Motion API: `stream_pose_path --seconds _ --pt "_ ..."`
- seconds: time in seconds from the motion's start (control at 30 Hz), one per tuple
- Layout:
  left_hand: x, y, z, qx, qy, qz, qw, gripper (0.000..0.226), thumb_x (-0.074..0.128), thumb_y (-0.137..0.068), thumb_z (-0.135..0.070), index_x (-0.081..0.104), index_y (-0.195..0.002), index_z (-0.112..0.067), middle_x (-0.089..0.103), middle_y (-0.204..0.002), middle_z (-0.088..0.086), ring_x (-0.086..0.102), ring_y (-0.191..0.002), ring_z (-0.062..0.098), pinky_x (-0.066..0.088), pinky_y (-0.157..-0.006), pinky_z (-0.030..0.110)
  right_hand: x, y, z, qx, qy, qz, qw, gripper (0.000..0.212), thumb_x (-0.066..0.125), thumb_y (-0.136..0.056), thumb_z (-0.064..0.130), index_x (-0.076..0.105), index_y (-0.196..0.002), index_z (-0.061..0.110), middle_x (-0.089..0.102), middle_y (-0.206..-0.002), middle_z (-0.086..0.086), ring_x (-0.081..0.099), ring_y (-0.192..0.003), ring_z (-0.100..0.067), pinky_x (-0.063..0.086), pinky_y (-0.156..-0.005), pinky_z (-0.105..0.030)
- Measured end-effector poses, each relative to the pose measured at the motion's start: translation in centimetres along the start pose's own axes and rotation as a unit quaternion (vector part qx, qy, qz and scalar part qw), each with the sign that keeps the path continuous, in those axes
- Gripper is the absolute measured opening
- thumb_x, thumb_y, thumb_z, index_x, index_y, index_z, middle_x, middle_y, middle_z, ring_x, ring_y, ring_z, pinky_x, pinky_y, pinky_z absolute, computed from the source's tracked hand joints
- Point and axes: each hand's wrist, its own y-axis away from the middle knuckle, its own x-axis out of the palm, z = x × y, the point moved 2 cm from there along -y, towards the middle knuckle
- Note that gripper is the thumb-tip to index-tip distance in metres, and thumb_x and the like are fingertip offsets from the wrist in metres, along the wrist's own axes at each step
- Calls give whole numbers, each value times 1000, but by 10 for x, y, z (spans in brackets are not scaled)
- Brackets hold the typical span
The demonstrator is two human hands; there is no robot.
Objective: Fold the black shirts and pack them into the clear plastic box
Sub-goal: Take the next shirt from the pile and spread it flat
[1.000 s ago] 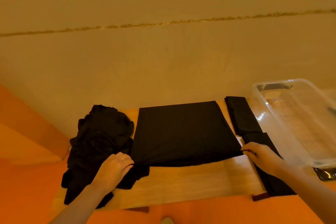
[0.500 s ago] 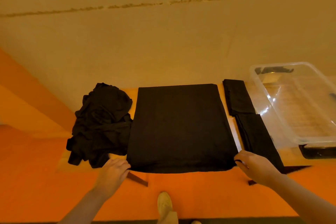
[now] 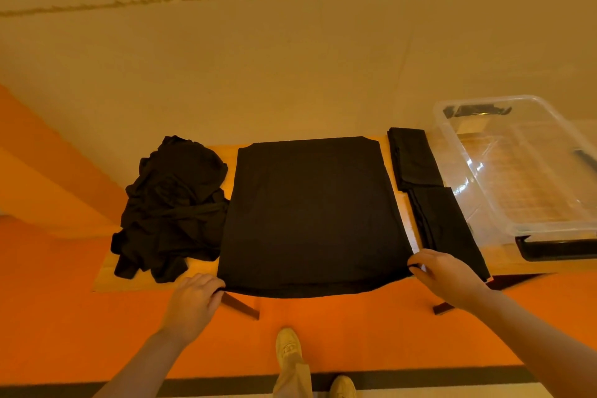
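Two folded shirts (image 3: 429, 190) lie at 3 o'clock of the spread shirt (image 3: 310, 213), just beside the clear plastic box (image 3: 529, 229), which looks empty; a heap of unfolded shirts (image 3: 171, 207) waits at 9 o'clock. I judge the task under halfway, nothing packed. My left hand (image 3: 193, 297) pinches the spread shirt's near-left corner at 7 o'clock, my right hand (image 3: 445, 274) pinches its near-right corner at 5 o'clock, both forearms reaching forward over the table (image 3: 135, 278) edge.
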Motion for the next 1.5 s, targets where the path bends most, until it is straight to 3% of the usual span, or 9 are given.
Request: stream_pose_path --seconds 0.13,0.4,0.57,0.7,0.8,0.97,1.07,1.2,1.5 --pt "-2 4 6 -12 43 -7 999 26 84 -70 -6 73 -92 -16 68 -86 -6 65 -81 14 54 -70 30 -9 4 -4 20 -56 -13 998 20 61 -92 22 62 -111 29 62 -96 15 62 -83 0 52 -80 -17" --pt "-16 19 0 -16 100 43 994 23 78 -78 -7 72 -98 -18 65 -87 -11 59 -81 4 44 -70 14 -18 15 -3 22 -60 32 997 17 60 -93 20 58 -102 34 62 -86 13 63 -74 -6 55 -73 -22" --pt "-28 4 -7 -124 221 20 967 19 67 -88 -7 66 -96 -25 62 -87 -9 59 -82 5 43 -70 13 -30 10 3 32 -132 -11 991 14 61 -92 15 62 -95 28 64 -79 8 61 -67 -3 48 -61 -13" --pt "-43 -17 -5 -199 313 -29 928 13 65 -89 -8 69 -95 -20 66 -89 -2 62 -86 11 47 -68 14 -49 0 4 41 -214 -49 975 13 60 -92 14 66 -93 26 68 -82 1 66 -78 -11 54 -76 -28" --pt "-56 -38 -2 -202 323 -60 923 14 66 -89 -11 68 -94 -23 66 -88 -3 61 -84 6 49 -69 16 -68 -10 7 44 -253 -81 963 11 58 -93 14 66 -95 21 68 -81 -4 65 -78 -19 51 -72 -26" --pt "-80 -96 13 -177 326 -92 924 13 67 -88 -15 69 -96 -24 66 -91 -6 59 -86 2 48 -74 10 -103 -46 12 57 -279 -137 949 12 60 -92 16 68 -101 18 69 -85 -10 64 -81 -25 51 -77 -32" --pt "-91 -145 27 -185 322 -104 922 15 67 -88 -21 70 -103 -20 67 -95 -7 61 -89 6 48 -80 16 -127 -83 17 62 -277 -160 945 15 58 -93 16 66 -106 16 68 -87 -4 63 -80 -16 46 -70 -20" --pt "-93 -223 49 -202 322 -117 918 16 67 -89 -25 71 -102 -17 67 -90 -6 61 -83 -1 48 -74 10 -156 -153 19 90 -268 -192 940 21 58 -94 20 65 -111 12 67 -94 -4 61 -81 -14 43 -68 -18" --pt "-3 -368 99 -291 301 -27 908 25 62 -93 -30 70 -104 -10 67 -97 4 60 -92 16 44 -80 27 -149 -314 1 200 -152 -168 953 25 55 -97 24 62 -116 10 65 -106 -8 59 -94 -23 45 -79 -33"
